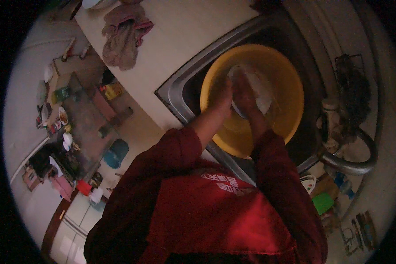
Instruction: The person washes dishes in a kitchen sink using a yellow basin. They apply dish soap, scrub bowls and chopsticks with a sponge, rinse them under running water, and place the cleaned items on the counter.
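A yellow plastic basin [292, 99] sits inside a stainless-steel sink [191, 69]. Within it is a round white dish [264, 95], partly covered by my hands; whether it is a bowl or a plate is hard to tell. My left hand [225, 94] is at the dish's left edge, its fingers pointing away from me and the thumb side toward the dish. Across the dish lies my right hand [243, 90], fingers together and stretched out. The image is dark, so the fingertips and any water are unclear.
A curved metal faucet [353, 166] arches at the sink's right. A crumpled cloth [123, 39] lies on the pale counter [165, 43]. Right of me are a green object [322, 203] and a wall rack with utensils [359, 234]. Behind the counter's left edge stands a teal bucket [116, 153].
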### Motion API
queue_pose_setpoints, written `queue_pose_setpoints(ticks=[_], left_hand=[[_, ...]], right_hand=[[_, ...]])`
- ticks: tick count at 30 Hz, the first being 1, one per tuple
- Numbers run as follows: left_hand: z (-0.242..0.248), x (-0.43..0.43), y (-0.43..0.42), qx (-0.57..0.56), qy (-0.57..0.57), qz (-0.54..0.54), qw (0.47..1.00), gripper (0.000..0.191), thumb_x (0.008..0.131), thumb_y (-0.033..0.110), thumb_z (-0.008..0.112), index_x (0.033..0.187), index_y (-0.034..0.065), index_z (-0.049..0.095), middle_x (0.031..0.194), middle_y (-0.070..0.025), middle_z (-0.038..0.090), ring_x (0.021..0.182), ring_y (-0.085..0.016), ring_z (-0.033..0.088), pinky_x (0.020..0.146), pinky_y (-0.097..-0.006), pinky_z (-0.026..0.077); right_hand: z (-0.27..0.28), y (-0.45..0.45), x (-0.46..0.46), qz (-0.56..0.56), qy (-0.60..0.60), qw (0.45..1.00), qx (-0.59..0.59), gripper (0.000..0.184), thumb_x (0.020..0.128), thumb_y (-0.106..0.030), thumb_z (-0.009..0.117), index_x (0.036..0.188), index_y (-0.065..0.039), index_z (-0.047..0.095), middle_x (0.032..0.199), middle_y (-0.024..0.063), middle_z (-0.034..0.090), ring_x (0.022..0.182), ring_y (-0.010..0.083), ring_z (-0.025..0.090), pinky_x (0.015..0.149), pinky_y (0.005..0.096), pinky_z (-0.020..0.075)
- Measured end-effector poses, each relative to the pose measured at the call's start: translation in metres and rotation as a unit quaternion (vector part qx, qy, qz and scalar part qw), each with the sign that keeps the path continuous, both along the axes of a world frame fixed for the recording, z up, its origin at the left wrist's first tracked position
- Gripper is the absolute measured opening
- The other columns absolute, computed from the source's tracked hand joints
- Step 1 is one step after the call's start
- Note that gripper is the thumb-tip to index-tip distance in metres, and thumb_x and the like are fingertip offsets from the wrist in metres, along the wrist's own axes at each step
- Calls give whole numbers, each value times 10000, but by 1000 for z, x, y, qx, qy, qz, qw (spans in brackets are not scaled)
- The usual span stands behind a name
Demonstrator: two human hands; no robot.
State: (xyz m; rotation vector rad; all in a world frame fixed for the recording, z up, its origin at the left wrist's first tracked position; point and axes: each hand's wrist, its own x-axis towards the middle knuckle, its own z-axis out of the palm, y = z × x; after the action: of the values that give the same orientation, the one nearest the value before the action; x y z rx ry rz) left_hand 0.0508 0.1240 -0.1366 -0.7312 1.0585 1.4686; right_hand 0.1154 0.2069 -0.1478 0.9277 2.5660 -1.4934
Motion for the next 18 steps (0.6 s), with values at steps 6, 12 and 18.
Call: queue_pose_setpoints(ticks=[6,12,18], left_hand=[[21,-2,3,28,65,-14,997,665,936,569,313,1384,79,342,1374,-116,417,1227,-277,433,991,-443,390],[40,-6,0,-51,29,-102,993,672,949,535,270,1390,31,328,1390,-127,397,1249,-261,401,1000,-364,357],[39,-14,1,-35,58,-54,996,637,964,494,277,1405,36,304,1435,-121,341,1295,-254,345,1028,-346,316]], right_hand=[[14,-1,69,134,-11,990,-52,473,904,-125,467,1361,-44,375,1411,160,364,1289,290,351,1077,353,263],[0,20,62,32,-79,955,284,361,880,-124,485,1231,-39,484,1250,205,496,1120,382,498,977,429,382],[20,27,70,91,-158,970,159,281,870,-211,504,1086,-46,577,1089,200,585,979,381,565,871,460,438]])
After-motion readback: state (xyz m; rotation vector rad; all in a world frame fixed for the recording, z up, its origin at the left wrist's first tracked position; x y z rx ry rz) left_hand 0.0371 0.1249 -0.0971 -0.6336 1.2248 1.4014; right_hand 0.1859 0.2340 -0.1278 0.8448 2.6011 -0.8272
